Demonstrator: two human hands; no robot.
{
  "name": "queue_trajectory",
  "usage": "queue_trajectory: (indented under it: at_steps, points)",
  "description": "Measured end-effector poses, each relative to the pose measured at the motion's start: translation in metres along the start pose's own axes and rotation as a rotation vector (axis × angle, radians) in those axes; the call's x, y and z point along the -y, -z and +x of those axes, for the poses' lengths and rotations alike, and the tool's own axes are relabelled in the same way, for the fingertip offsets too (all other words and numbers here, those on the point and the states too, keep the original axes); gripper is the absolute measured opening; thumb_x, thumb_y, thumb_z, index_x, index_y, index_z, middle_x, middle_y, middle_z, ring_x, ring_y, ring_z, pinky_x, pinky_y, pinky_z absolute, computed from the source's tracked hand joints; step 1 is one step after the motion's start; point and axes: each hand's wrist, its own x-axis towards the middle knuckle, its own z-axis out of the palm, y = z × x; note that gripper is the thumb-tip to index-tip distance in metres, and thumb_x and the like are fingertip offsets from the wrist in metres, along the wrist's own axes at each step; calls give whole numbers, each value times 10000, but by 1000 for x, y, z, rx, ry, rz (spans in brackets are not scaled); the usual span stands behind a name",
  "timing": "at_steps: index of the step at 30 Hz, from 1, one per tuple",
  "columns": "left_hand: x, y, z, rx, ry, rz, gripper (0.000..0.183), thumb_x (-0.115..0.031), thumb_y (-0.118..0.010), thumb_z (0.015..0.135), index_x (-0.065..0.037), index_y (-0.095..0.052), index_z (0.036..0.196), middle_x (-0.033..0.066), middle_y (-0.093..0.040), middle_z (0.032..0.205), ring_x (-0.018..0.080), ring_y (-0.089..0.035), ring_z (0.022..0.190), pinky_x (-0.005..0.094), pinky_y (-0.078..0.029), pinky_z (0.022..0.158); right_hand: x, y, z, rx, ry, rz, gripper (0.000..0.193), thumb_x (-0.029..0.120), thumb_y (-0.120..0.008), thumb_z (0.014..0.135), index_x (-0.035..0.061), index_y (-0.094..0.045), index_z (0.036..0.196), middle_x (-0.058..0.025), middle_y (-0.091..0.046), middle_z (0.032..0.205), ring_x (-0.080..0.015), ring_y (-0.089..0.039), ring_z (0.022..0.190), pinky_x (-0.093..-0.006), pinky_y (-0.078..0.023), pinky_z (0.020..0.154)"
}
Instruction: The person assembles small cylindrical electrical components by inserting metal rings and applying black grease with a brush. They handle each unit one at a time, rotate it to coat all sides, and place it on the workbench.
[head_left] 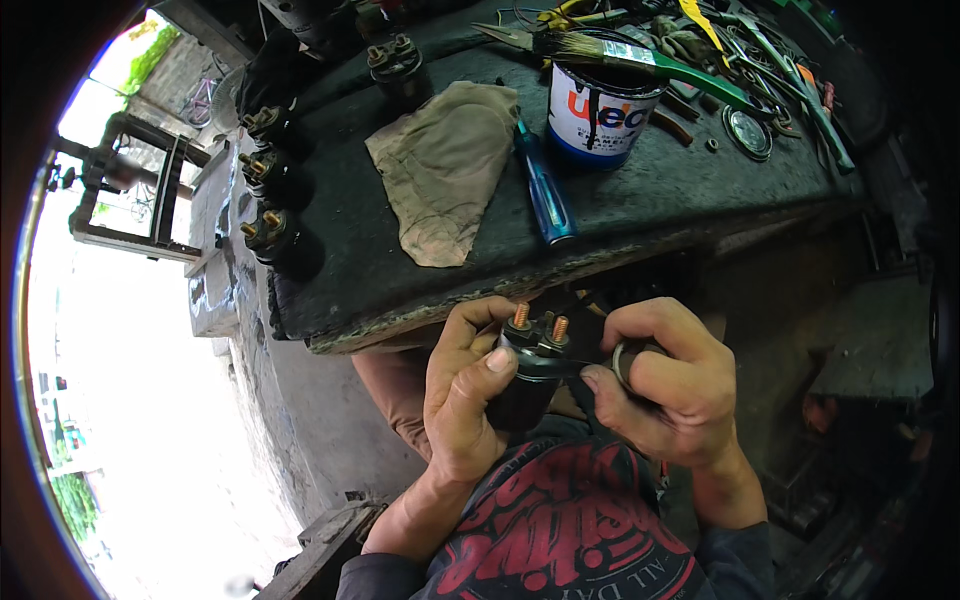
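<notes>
My left hand grips a black cylindrical solenoid upright in front of my lap, thumb pressed near its top rim. Two copper-coloured threaded studs with nuts stand up from its cap. A strip of black tape runs from the solenoid's upper side to the fingers of my right hand. Those fingers are curled around a tape roll, whose pale ring partly shows; the rest is hidden by the hand.
Beyond the hands is a dark workbench. Several similar solenoids stand at its left and back. On it lie a worn brown sheet, a blue-handled screwdriver, a paint can with a green-handled brush across it, and scattered tools.
</notes>
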Motion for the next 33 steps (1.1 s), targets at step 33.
queue_trajectory:
  at_steps: [33]
  points:
    - [13,-3,-3,-38,-295,209,399,-151,-548,1006,58,-491,1341,137,-632,1187,123,-558,1045,281,-444,947,32,11,5,38,104,-79,360,19,-876,691,55,-520,650,-124,-668,903,-269,-597,683,-355,-458,568]
